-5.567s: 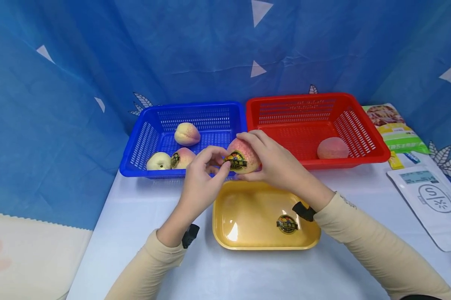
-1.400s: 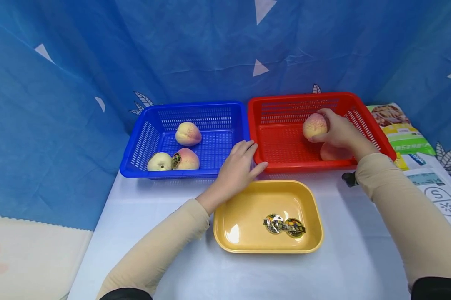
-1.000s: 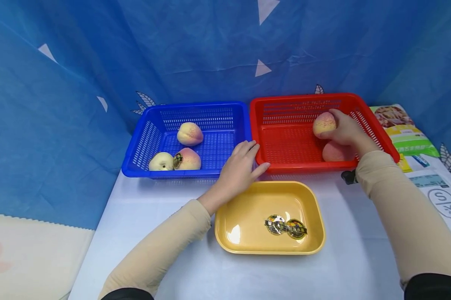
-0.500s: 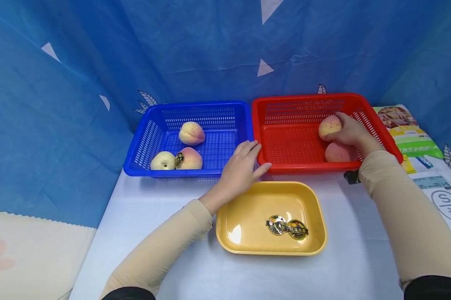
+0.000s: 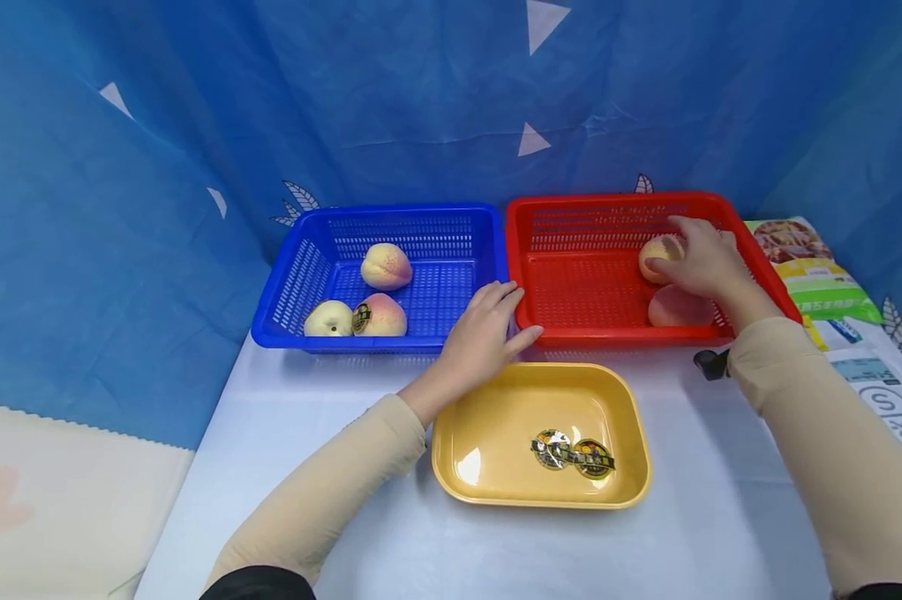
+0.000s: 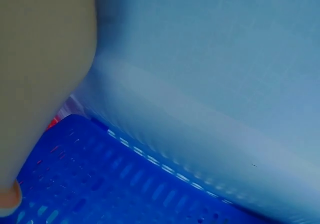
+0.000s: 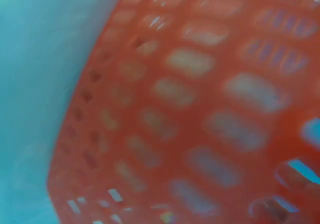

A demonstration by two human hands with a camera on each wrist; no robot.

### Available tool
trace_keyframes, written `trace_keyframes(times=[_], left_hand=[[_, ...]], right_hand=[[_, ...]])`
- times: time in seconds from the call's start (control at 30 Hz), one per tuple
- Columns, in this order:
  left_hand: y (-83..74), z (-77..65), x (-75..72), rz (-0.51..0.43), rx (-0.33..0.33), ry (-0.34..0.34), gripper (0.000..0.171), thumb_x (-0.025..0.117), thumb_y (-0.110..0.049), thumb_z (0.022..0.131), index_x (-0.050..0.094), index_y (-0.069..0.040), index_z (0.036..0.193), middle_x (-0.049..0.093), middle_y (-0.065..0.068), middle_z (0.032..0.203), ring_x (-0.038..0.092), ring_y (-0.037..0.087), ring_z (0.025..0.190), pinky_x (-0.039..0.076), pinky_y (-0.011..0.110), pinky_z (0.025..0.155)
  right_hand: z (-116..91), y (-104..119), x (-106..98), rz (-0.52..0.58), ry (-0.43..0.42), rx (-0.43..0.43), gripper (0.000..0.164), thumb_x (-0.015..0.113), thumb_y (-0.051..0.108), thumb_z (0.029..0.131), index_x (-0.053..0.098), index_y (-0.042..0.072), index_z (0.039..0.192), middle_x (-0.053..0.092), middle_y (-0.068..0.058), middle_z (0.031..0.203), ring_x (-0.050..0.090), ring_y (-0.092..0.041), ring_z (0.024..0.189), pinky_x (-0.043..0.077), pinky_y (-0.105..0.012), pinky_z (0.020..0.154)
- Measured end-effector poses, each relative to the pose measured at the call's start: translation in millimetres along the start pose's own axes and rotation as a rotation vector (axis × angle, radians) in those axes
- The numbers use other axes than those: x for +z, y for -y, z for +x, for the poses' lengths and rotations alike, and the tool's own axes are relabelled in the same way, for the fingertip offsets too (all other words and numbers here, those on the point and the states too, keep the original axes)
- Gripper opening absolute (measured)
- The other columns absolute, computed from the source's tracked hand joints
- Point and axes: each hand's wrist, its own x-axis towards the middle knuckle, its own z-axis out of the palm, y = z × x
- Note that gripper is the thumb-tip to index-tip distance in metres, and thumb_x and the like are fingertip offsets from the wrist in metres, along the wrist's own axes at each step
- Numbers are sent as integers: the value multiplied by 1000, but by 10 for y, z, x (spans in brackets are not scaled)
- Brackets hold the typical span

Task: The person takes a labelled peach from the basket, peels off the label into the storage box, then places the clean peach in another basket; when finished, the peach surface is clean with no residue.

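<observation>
In the head view my right hand is over the red basket, its fingers spread and loosely bent just beside and above a yellow-pink peach. A pinker peach lies nearer the basket's front wall, partly under my wrist. My left hand rests with relaxed fingers on the rims where the blue basket and red basket meet. Inside the blue basket are a peach, a peach with a dark label and a pale cream fruit. Both wrist views show mainly basket walls.
A yellow tray stands in front of the baskets, with two round fruit labels in it. At the right lie a green-and-yellow packet and a white scale. A blue curtain hangs behind.
Seconds ago both hands held a labelled peach above the tray. A second label now lies in the tray. The right hand lowered a peach into the red basket and has just loosened its fingers.
</observation>
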Motion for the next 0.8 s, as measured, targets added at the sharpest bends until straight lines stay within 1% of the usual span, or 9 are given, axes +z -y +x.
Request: trace_keyframes(times=[0.17,0.2,0.27,0.33,0.43,0.47,0.57,0.67,0.8], left_hand=[[17,-115,-101,-42,-23,11,70,58,-49,97,41,-8,151,38,8,159,28,27,151,27,42,124],[31,-159,-139,-52,-33,9,72,59,-50,96,40,-9,152,37,8,160,26,27,151,27,43,123],[81,-263,-231,-70,-57,-6,76,61,-51,95,37,-11,154,34,7,161,24,27,152,26,47,123],[169,-380,-335,-73,-86,-35,80,63,-53,92,35,-12,155,31,8,162,23,28,153,26,50,123],[371,-564,-503,-64,-147,-92,87,68,-56,88,33,-13,155,29,9,162,22,30,153,24,52,123],[452,-626,-561,-63,-173,-111,91,69,-57,86,32,-13,156,29,9,163,21,30,153,24,54,123],[732,-804,-726,-59,-263,-150,101,72,-60,82,26,-13,158,23,11,164,16,32,154,21,59,122],[1030,-963,-865,-41,-362,-158,112,73,-66,78,18,-14,160,14,13,167,8,37,155,18,67,119],[1377,-1134,-994,-6,-474,-133,123,71,-72,74,7,-13,161,-2,16,168,-2,42,154,14,73,115]], right_hand=[[-121,269,9,6,-39,-119,85,64,36,94,16,15,160,16,-24,163,13,-53,146,27,-78,105],[-148,333,16,9,-45,-148,83,64,36,94,17,15,160,18,-24,163,14,-52,146,26,-77,106],[-205,474,41,14,-51,-200,81,64,35,95,19,16,160,23,-22,161,19,-50,144,31,-75,105],[-271,628,77,2,-50,-240,81,65,36,94,21,18,159,26,-20,161,23,-49,143,32,-74,104],[-365,862,151,8,-40,-305,78,66,35,94,25,20,158,30,-17,160,26,-46,143,33,-73,105],[-391,937,179,9,-35,-329,77,66,34,94,27,20,158,30,-15,161,25,-45,144,30,-74,107],[-446,1151,283,18,-5,-400,73,65,33,94,30,19,157,32,-14,160,27,-43,144,31,-71,110],[-463,1362,415,9,33,-445,72,65,35,95,31,20,156,33,-13,160,28,-42,145,31,-68,112],[-475,1646,617,10,96,-476,73,67,35,93,31,24,156,32,-10,161,28,-38,148,32,-65,114]])
